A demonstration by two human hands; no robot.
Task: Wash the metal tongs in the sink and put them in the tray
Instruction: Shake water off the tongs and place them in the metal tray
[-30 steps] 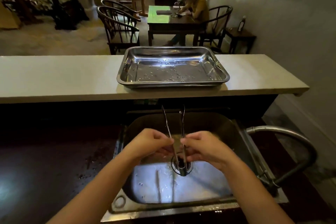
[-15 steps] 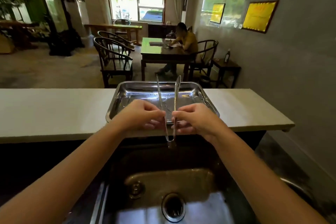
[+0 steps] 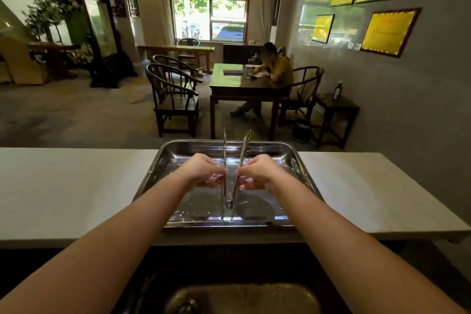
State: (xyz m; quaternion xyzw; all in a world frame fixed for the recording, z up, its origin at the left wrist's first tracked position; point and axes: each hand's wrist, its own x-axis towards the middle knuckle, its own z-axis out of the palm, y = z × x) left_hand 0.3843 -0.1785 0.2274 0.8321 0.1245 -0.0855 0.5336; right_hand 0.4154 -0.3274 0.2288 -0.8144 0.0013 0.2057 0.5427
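The metal tongs (image 3: 245, 145) are held over the steel tray (image 3: 303, 173), arms pointing away from me, hinge end low near the tray's wet floor. My left hand (image 3: 204, 169) grips the left arm of the tongs and my right hand (image 3: 258, 169) grips the right arm. The tray rests on the pale counter ledge (image 3: 76, 186). The sink basin (image 3: 244, 298) lies below, at the bottom of the view, beneath my forearms.
The pale ledge stretches left and right of the tray. Beyond it are dark wooden chairs (image 3: 173, 94), a table (image 3: 239, 86) with a seated person (image 3: 277, 69), a small side table with a bottle (image 3: 338, 89), and a wall with framed yellow plaques.
Both hands lifted the tongs out of the sink and carried them forward over the tray. My view tilted up, so the sink dropped to the bottom edge.
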